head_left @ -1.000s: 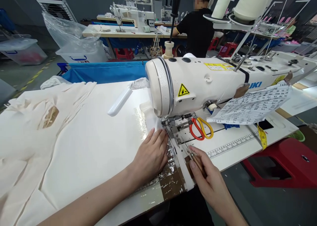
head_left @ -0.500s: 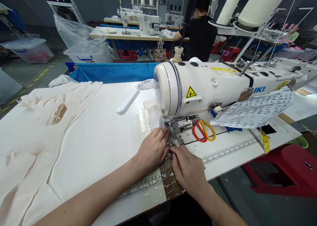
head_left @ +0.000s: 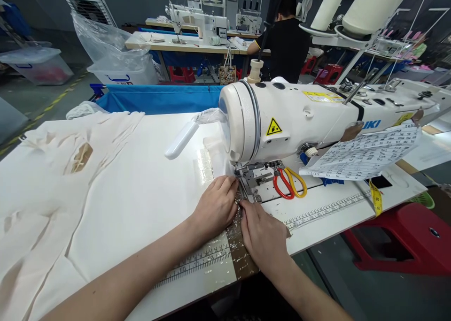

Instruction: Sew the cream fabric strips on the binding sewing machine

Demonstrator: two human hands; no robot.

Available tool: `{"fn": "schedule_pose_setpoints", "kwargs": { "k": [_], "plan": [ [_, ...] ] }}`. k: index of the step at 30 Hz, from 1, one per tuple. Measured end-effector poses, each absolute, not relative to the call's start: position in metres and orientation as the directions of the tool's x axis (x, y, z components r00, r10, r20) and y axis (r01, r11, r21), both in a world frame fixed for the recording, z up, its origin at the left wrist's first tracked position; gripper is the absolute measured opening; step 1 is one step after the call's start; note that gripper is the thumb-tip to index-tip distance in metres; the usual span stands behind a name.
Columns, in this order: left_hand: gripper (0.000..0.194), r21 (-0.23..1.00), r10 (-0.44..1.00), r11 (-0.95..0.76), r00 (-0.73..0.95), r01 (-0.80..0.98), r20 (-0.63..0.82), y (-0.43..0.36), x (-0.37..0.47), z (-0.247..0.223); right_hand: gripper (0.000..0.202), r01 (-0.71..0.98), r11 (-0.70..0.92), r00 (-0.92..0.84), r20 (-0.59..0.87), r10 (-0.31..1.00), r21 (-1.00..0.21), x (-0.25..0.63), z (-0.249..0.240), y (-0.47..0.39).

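Observation:
The white sewing machine (head_left: 282, 119) stands in front of me, its head over a metal presser and guide area (head_left: 252, 178). A whitish piece of fabric (head_left: 220, 154) lies under the head and runs toward my left fingertips. My left hand (head_left: 218, 203) is closed just left of the metal guide, fingers pressed together; what lies under them is hidden. My right hand (head_left: 262, 232) is closed in a pinch at the guide's near end, close to the left fingers. Whatever it pinches is too small to make out. Scissors (head_left: 296, 182) with red and yellow handles lie on the machine bed.
Pale fabric (head_left: 45, 189) spreads over the table's left side. A white plastic handle-like piece (head_left: 181, 140) lies behind my left hand. A written sheet (head_left: 366, 152) and a yellow tape measure (head_left: 376, 199) are at right, above a red stool (head_left: 405, 236). A person (head_left: 285, 39) sits farther back.
Both hands stay by the metal guide. The right hand has shifted slightly up and left in the picture; the view itself has tilted a little.

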State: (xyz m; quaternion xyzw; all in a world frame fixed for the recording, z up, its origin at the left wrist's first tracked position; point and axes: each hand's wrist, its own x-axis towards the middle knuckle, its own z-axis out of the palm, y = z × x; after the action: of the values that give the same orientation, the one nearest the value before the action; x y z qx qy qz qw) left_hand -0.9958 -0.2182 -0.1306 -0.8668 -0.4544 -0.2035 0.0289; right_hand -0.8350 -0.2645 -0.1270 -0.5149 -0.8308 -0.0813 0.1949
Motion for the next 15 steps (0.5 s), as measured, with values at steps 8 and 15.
{"fn": "schedule_pose_setpoints", "kwargs": {
  "k": [8,15],
  "plan": [
    [0.038,0.181,0.776,-0.583,0.476,0.792,0.413,-0.211,-1.005,-0.13,0.034,0.839,0.521,-0.417,0.431,0.8,-0.155,-0.821,-0.119,-0.274],
    [0.031,0.306,0.847,-0.484,0.35,0.82,0.401,-0.209,-1.0,-0.126,0.04,0.857,0.514,-0.459,0.507,0.73,0.036,-0.733,-0.117,-0.228]
  ]
}}
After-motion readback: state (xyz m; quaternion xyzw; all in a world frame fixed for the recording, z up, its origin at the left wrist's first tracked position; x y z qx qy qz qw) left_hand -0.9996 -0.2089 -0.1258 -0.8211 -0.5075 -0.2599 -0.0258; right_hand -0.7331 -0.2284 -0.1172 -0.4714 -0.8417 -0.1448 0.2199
